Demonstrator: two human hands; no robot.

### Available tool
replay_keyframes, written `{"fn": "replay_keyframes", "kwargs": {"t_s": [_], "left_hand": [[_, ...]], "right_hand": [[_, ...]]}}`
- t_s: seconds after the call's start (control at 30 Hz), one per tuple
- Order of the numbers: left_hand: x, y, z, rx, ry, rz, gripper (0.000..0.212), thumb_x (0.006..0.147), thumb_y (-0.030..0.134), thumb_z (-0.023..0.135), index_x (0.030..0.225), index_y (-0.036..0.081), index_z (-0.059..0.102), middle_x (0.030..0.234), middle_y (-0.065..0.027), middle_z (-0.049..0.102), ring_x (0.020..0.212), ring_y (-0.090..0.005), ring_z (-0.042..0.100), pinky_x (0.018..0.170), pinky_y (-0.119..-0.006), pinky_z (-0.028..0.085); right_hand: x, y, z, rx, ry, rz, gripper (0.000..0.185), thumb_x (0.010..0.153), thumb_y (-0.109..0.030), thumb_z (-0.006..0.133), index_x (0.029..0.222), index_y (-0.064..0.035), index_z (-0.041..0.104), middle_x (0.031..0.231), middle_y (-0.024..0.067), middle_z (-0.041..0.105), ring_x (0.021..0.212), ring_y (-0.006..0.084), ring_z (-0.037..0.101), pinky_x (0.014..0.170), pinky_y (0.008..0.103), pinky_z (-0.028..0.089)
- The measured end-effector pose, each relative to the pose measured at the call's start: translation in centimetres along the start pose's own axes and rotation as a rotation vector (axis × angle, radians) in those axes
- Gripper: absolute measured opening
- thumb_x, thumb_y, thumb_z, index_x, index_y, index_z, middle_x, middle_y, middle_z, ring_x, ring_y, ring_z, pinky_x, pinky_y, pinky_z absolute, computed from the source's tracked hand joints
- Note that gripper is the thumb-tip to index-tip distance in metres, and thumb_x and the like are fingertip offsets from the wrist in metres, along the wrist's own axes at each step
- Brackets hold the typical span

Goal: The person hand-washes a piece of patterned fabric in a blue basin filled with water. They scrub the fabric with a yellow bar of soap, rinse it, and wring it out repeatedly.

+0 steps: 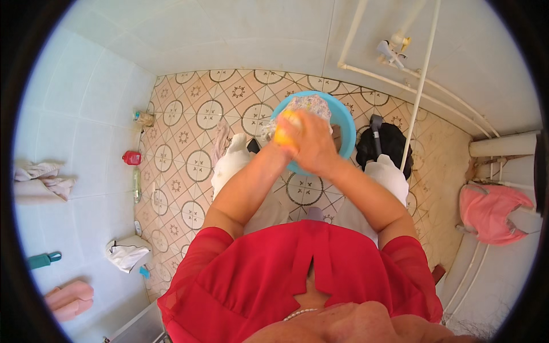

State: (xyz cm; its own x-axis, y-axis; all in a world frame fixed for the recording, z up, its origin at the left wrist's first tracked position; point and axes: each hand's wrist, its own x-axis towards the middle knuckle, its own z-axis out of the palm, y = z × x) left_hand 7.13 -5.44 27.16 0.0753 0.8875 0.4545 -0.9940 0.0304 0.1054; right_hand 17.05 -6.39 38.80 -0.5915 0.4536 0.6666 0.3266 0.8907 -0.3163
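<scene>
Both my hands meet over the left side of a light blue plastic basin (349, 133). My right hand (315, 140) is curled around a blurred yellow-orange object (284, 136), possibly a bar of soap. Largely covered by that object and my right hand, my left hand (288, 150) shows little beyond the wrist; its grip is hidden. Pale cloth with a small multicoloured pattern (309, 103) lies bunched behind and beneath the hands, partly over the basin's rim. Inside the basin, a brownish patch (336, 132) shows at the right.
Right of the basin lie a black item (392, 143) and a grey handled object (375, 126). A white pipe (418, 98) slants past them. Pinkish cloth (221, 137) rests left of my knee on the tiled floor (210, 113). A red container (132, 157) stands by the left wall.
</scene>
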Motion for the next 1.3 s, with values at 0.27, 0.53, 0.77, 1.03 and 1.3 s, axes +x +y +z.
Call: {"fn": "replay_keyframes", "kwargs": {"t_s": [0.27,0.53,0.77,1.03,1.3], "left_hand": [[3.2,0.2,6.9,-0.047,0.635,-0.274,0.038,0.096,0.028,0.032,0.128,0.010,0.042,0.131,-0.0114,0.044,0.119,-0.0280,0.044,0.102,-0.044,0.035],[4.5,2.0,9.4,-0.151,0.662,-0.268,0.036,0.095,0.024,0.032,0.123,0.006,0.044,0.127,-0.0133,0.048,0.117,-0.0294,0.046,0.100,-0.044,0.037],[3.8,2.9,5.8,-0.030,0.836,-0.110,0.025,0.093,0.021,0.039,0.106,0.004,0.051,0.112,-0.0146,0.053,0.104,-0.0312,0.051,0.091,-0.048,0.042],[4.6,4.3,8.6,0.794,0.707,-0.213,0.025,0.091,0.016,0.045,0.112,0.003,0.051,0.113,-0.0133,0.055,0.104,-0.0293,0.052,0.089,-0.044,0.045],[4.5,6.1,7.4,0.012,0.627,-0.064,0.034,0.095,0.025,0.041,0.120,0.003,0.048,0.124,-0.0132,0.051,0.115,-0.0281,0.048,0.100,-0.042,0.040]], "right_hand": [[0.9,1.2,-0.7,0.101,-0.071,0.023,0.049,0.080,-0.026,0.060,0.126,-0.0139,0.049,0.109,0.0186,0.050,0.098,0.0356,0.049,0.083,0.0438,0.040],[-0.1,9.3,0.4,0.449,-0.171,0.885,0.050,0.090,-0.034,0.051,0.133,-0.0102,0.041,0.119,0.0188,0.051,0.110,0.0302,0.048,0.095,0.0352,0.036],[-1.5,8.1,1.1,1.017,-0.016,1.050,0.052,0.093,-0.041,0.046,0.130,-0.0038,0.042,0.120,0.0141,0.052,0.107,0.0208,0.050,0.091,0.0322,0.040],[-1.0,8.4,-1.7,1.410,-0.079,1.402,0.050,0.091,-0.052,0.043,0.108,-0.0056,0.053,0.092,0.0081,0.059,0.078,0.0186,0.060,0.063,0.0321,0.049],[-0.3,9.3,-2.3,1.337,0.199,1.424,0.048,0.092,-0.050,0.044,0.109,-0.0056,0.054,0.089,0.0079,0.061,0.080,0.0186,0.062,0.059,0.0329,0.050]]}}
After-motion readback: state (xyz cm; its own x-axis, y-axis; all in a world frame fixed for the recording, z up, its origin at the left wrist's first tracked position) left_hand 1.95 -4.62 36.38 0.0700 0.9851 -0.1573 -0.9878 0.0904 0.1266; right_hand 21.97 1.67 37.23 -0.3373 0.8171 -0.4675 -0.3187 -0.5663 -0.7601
